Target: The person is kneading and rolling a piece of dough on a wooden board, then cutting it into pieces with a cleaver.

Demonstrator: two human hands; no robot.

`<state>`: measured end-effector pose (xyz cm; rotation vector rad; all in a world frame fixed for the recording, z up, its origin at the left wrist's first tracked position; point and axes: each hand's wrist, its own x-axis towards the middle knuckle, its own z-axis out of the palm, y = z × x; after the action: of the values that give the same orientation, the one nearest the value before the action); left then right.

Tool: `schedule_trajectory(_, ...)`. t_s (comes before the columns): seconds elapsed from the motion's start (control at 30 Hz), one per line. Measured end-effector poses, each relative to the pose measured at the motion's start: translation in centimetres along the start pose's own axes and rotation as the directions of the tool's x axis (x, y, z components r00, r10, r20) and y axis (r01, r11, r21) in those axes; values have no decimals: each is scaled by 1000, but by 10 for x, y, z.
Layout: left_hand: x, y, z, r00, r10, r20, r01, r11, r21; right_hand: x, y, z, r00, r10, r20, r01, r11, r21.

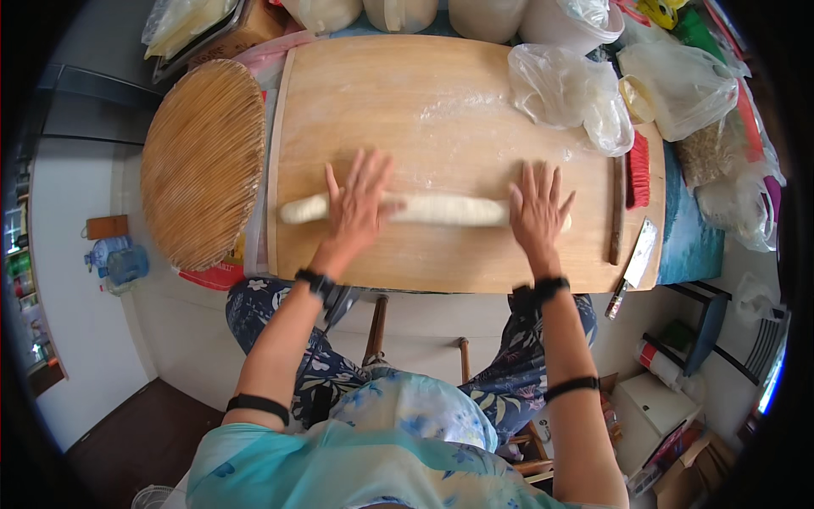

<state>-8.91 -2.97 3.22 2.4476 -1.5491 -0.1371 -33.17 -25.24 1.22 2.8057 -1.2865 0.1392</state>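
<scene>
A long log of pale dough [448,210] lies crosswise on a wooden board [394,127] dusted with flour. My left hand [359,200] rests flat on the log towards its left end, fingers spread and slightly blurred. Near the right end, my right hand [540,203] lies over the dough with its palm down and fingers apart. Short ends of the log show beyond both hands. Neither hand is closed around anything.
On the board's right side are a wooden rolling pin [616,210], a red-bristled brush [638,170], a cleaver [639,254] and a plastic bag [559,89]. A round woven tray [203,165] stands at the left. Several tubs [486,19] line the far edge.
</scene>
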Motion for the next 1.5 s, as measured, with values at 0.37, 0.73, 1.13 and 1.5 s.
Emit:
schedule_trajectory(0.37, -41, -10, -20, 995, 15, 99, -12, 1000, -25, -17, -113, -1, 936, -350, -28, 346, 905, 249)
schedule_trajectory(0.73, 1, -32, -21, 975, -158, 155, 165, 986, -33, 5, -45, 1, 974, -221, -42, 224, 942, 248)
schedule_trajectory(1.13, 2, 103, -4, 987, 147, -69, -156, 974, -167, -60, -56, -58, 995, -7, -99, 52, 888, 457)
schedule_trajectory(1.5, -73, 87, 11, 975, 140, 170, -132, 990, -56, -108, -11, -24, 985, -98, 143, 73, 982, 173)
